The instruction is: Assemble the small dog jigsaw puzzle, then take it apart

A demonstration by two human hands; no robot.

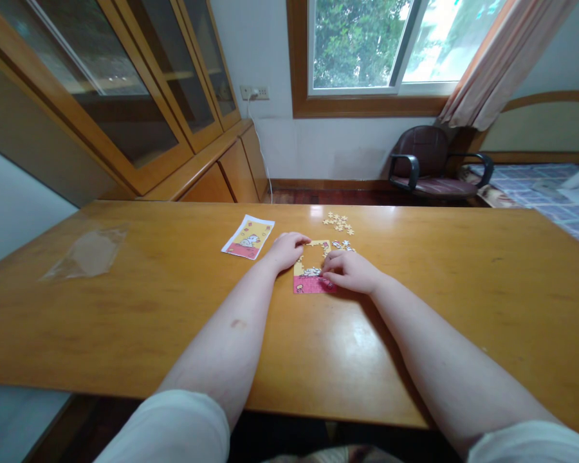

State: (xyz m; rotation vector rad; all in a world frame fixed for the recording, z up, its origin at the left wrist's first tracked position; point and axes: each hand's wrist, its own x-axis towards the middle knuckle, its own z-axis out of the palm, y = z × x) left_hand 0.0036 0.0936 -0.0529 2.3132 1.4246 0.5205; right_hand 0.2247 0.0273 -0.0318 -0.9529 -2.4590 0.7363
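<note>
A partly assembled jigsaw puzzle [309, 284] lies on the table in front of me, pink along the bottom and yellow up the sides, with a gap in its middle. My left hand [288, 249] rests at its upper left edge, fingers stretched out and touching the border. Over the right side of the puzzle is my right hand [351, 270], its thumb and fingers drawn together in a pinch. Whatever sits between those fingertips is hidden. Just behind that hand are a few white-patterned loose pieces [342, 245]. Farther back, several yellow loose pieces [338, 222] form a small pile.
A printed reference picture [249, 238] of the same design lies left of the puzzle. A clear plastic bag [89, 252] is at the left of the wooden table [139, 308]. Beyond stand a glass-door cabinet [207, 154], an armchair [424, 161] and a bed [535, 186].
</note>
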